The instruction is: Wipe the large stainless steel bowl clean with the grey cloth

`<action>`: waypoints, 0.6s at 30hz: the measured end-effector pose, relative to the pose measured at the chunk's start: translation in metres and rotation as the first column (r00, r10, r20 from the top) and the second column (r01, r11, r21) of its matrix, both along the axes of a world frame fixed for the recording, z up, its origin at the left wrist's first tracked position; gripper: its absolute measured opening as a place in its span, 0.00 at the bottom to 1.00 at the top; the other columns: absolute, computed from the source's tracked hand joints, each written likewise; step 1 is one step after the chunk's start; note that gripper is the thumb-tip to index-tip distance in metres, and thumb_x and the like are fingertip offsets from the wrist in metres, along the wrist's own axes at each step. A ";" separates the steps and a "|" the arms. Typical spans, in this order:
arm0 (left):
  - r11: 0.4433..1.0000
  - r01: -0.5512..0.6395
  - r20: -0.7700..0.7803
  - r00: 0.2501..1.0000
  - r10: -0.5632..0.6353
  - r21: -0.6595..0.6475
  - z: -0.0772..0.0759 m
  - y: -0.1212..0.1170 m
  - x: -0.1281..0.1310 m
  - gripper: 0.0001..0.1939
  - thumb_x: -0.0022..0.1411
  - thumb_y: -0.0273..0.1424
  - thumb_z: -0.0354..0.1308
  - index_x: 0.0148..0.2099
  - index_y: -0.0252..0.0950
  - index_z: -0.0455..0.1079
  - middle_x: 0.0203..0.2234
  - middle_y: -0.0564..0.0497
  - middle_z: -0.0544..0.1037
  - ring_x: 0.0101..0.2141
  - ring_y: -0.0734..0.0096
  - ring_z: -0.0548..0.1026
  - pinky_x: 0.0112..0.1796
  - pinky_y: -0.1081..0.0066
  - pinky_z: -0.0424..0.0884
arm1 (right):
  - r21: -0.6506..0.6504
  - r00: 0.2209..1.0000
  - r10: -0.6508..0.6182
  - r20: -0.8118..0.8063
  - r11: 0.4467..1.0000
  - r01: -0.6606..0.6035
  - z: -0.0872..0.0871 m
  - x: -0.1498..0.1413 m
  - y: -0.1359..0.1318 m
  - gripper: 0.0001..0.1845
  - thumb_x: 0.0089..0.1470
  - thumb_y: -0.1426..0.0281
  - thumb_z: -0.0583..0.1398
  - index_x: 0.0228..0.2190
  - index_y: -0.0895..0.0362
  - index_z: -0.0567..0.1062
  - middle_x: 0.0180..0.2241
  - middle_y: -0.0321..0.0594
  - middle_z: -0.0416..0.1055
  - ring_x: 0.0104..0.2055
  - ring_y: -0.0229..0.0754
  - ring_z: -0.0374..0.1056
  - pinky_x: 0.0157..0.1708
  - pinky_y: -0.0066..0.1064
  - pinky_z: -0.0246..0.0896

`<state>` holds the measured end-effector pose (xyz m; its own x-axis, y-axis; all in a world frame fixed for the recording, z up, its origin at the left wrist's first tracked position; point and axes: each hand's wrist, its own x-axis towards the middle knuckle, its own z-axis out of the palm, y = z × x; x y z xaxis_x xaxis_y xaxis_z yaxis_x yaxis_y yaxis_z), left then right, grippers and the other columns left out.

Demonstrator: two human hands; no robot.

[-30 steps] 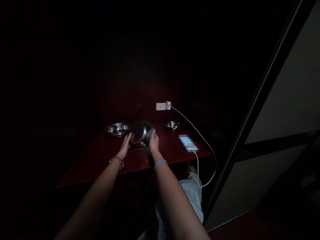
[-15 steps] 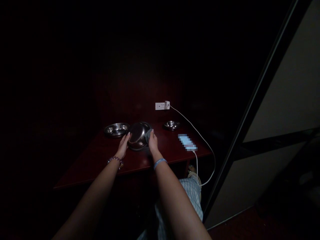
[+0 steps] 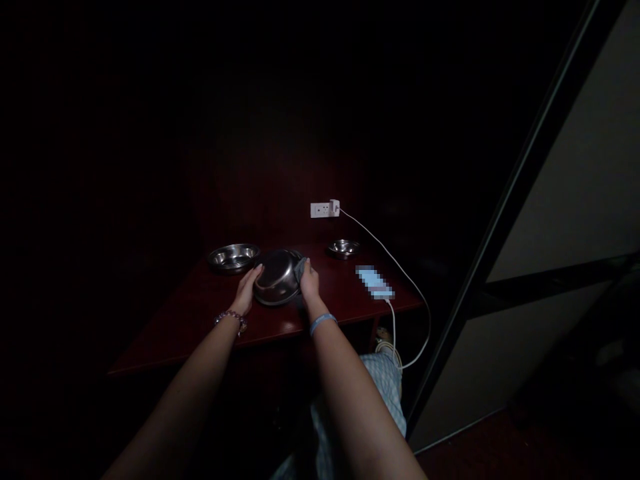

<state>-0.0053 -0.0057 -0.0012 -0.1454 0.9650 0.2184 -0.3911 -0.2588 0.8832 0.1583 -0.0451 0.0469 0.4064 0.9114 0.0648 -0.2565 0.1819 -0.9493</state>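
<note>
Between my two hands is a shiny metal bowl (image 3: 276, 277), turned bottom up and tilted over the dark red table (image 3: 185, 320). My left hand (image 3: 246, 291) grips its left edge, with the fingers partly behind it. On the right side, my right hand (image 3: 309, 280) presses a grey cloth (image 3: 300, 269) against the bowl. Another metal bowl (image 3: 233, 257) sits right side up to the left, just beyond my left hand. A smaller metal bowl (image 3: 343, 249) lies farther back on the right.
A phone (image 3: 375, 283) with a blurred screen lies at the table's right, its white cable (image 3: 394, 327) looping to a charger (image 3: 335, 207) in the wall socket (image 3: 320, 210). My knee in checked cloth (image 3: 385, 380) is under the front edge. A framed panel (image 3: 560, 220) stands at right.
The bowl in my hands has tipped, so its side wall now faces me more. My right hand and the cloth have shifted slightly down and to the right along its edge.
</note>
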 end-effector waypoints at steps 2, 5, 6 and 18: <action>1.000 0.003 -0.007 1.000 -0.003 -0.003 0.001 -0.001 0.000 0.22 0.50 0.42 0.68 0.45 0.35 0.79 0.47 0.44 0.81 0.56 0.56 0.73 0.60 0.60 0.63 | -0.010 1.000 0.002 0.005 1.000 -0.002 0.000 0.001 0.000 0.23 0.63 0.59 0.52 0.30 0.60 0.79 0.32 0.45 0.80 0.36 0.41 0.74 0.36 0.26 0.65; 1.000 -0.008 -0.014 1.000 0.008 -0.008 0.002 -0.003 0.000 0.21 0.49 0.42 0.69 0.43 0.35 0.79 0.46 0.44 0.82 0.57 0.56 0.73 0.60 0.59 0.63 | -0.032 1.000 0.016 -0.006 0.999 -0.016 -0.001 0.004 0.001 0.23 0.63 0.59 0.51 0.29 0.60 0.79 0.31 0.44 0.80 0.35 0.41 0.74 0.36 0.26 0.66; 1.000 -0.007 -0.018 1.000 0.007 -0.010 0.003 -0.004 0.001 0.21 0.49 0.42 0.69 0.42 0.35 0.79 0.46 0.44 0.82 0.57 0.55 0.72 0.60 0.59 0.63 | -0.039 1.000 0.023 -0.013 0.999 -0.023 -0.002 0.004 0.002 0.23 0.63 0.59 0.51 0.29 0.60 0.79 0.31 0.44 0.79 0.34 0.41 0.74 0.35 0.27 0.66; 0.999 0.043 -0.075 0.996 -0.045 -0.033 0.005 -0.009 0.001 0.23 0.47 0.45 0.68 0.42 0.34 0.79 0.43 0.42 0.83 0.53 0.50 0.75 0.58 0.56 0.65 | -0.153 0.984 0.117 -0.132 0.979 -0.137 -0.008 0.017 0.008 0.19 0.62 0.61 0.55 0.29 0.61 0.77 0.21 0.41 0.74 0.28 0.41 0.73 0.32 0.29 0.69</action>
<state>-0.0046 -0.0151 0.0043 -0.0867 0.9766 0.1968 -0.3332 -0.2146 0.9181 0.1758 -0.0373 0.0387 0.2821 0.9506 -0.1295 -0.3825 -0.0123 -0.9239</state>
